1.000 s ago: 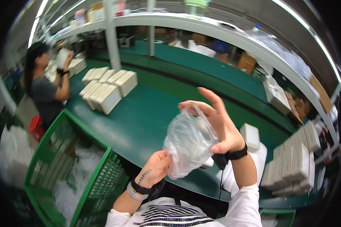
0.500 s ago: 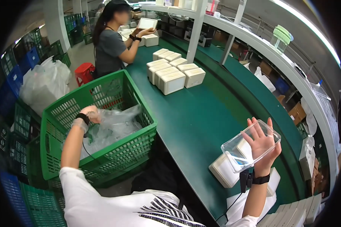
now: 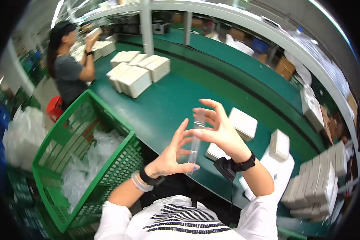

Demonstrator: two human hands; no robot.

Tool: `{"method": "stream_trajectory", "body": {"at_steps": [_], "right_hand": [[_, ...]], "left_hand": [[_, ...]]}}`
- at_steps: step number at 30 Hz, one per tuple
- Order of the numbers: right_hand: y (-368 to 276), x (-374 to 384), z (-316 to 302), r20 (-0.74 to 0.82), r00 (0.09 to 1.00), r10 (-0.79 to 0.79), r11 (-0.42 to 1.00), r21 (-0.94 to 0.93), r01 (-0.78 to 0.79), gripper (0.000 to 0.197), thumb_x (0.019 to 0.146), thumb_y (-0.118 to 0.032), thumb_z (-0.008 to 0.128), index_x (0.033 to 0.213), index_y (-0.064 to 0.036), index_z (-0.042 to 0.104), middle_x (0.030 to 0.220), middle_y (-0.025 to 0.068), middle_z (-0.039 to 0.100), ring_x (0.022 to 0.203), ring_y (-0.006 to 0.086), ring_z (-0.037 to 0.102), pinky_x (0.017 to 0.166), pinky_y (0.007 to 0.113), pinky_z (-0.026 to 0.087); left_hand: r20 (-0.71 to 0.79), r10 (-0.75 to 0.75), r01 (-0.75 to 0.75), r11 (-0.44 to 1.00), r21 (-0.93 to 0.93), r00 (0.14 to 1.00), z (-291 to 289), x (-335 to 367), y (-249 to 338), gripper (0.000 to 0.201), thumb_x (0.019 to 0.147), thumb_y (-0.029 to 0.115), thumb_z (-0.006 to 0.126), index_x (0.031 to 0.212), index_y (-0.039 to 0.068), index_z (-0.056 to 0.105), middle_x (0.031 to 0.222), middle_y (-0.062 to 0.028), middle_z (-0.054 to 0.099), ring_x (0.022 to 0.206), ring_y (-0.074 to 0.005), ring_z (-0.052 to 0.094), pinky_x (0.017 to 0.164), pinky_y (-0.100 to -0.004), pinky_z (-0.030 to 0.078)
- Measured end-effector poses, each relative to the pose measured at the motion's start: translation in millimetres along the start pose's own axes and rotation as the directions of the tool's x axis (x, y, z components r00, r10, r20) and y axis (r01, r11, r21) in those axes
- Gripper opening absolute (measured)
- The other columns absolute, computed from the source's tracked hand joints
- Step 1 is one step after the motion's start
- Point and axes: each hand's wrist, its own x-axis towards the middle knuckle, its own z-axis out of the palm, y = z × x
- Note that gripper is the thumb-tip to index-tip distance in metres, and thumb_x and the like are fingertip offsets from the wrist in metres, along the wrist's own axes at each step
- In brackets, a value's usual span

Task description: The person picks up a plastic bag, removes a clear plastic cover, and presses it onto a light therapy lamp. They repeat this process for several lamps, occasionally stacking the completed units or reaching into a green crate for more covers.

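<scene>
A clear plastic shallow case (image 3: 195, 150), seen almost edge-on, stands upright between my hands above the near edge of the green table. My right hand (image 3: 218, 130) grips its upper part, thumb on the near side and fingers behind. My left hand (image 3: 173, 156) closes round the lower part, thumb near the bottom end and fingers along the side. A bit of blue shows by the left thumb. Just beyond the right hand lies a white box (image 3: 243, 123) with rounded corners; another white box (image 3: 217, 152) is partly hidden under that hand.
A green crate (image 3: 126, 142) holding clear plastic bags (image 3: 86, 172) stands at my left. White boxes (image 3: 136, 82) sit in a group on the green table (image 3: 180, 90), with more stacked (image 3: 314, 186) at right. A co-worker (image 3: 70, 66) handles a white box at far left. A shelf post (image 3: 146, 28) rises behind.
My left hand has left the bags in the crate and come to the clear case. My right hand has turned the case edge-on between both hands. The view has swung right.
</scene>
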Motion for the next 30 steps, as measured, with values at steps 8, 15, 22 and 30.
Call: {"method": "stream_trajectory", "body": {"at_steps": [8, 15, 22, 30], "right_hand": [[36.1, -52.0, -18.6, -0.088, 0.981, 0.173, 0.985, 0.021, -0.171, 0.097, 0.076, -0.02, 0.079, 0.148, -0.0083, 0.015, 0.139, 0.0243, 0.04, 0.129, 0.0296, 0.044, 0.106, 0.04, 0.038], [15.8, -74.1, -69.6, -0.185, 0.97, 0.155, 0.892, 0.448, -0.057, 0.106, 0.07, -0.029, 0.082, 0.149, -0.0074, 0.016, 0.14, 0.0263, 0.041, 0.131, 0.0343, 0.043, 0.108, 0.042, 0.034], [49.5, -78.1, -89.3, 0.034, 0.998, 0.053, 0.423, -0.906, 0.008, 0.113, 0.061, -0.031, 0.086, 0.148, -0.0076, 0.017, 0.134, 0.0236, 0.048, 0.125, 0.0358, 0.047, 0.106, 0.046, 0.031], [81.6, -54.0, -79.2, 0.021, 0.985, 0.174, 0.343, -0.938, -0.04, 0.113, 0.06, -0.029, 0.086, 0.148, -0.0091, 0.018, 0.132, 0.0233, 0.049, 0.12, 0.0384, 0.049, 0.1, 0.046, 0.031]], "left_hand": [[-0.002, -0.068, 0.06, 0.897, -0.437, 0.998, 39.2, 7.0, -63.5, 0.12, 0.063, 0.025, 0.087, 0.153, 0.013, 0.008, 0.15, -0.0132, 0.024, 0.138, -0.0299, 0.029, 0.107, -0.0504, 0.035], [-0.058, -0.119, 0.035, 0.655, -0.755, 0.991, 29.9, -13.0, -43.2, 0.124, 0.059, 0.039, 0.088, 0.152, 0.006, 0.011, 0.149, -0.0155, 0.029, 0.135, -0.034, 0.035, 0.108, -0.0509, 0.033], [0.441, -0.052, -0.202, 0.836, 0.51, 0.896, -30.6, -19.4, -27.3, 0.117, 0.058, 0.038, 0.086, 0.148, 0.002, 0.02, 0.147, -0.0225, 0.029, 0.122, -0.0367, 0.044, 0.1, -0.0469, 0.039], [0.612, -0.291, -0.315, 0.653, 0.689, 0.736, -17.5, 15.1, -27.5, 0.116, 0.057, 0.039, 0.083, 0.145, -0.005, 0.022, 0.149, -0.0326, 0.016, 0.107, -0.0389, 0.051, 0.094, -0.043, 0.042]]}}
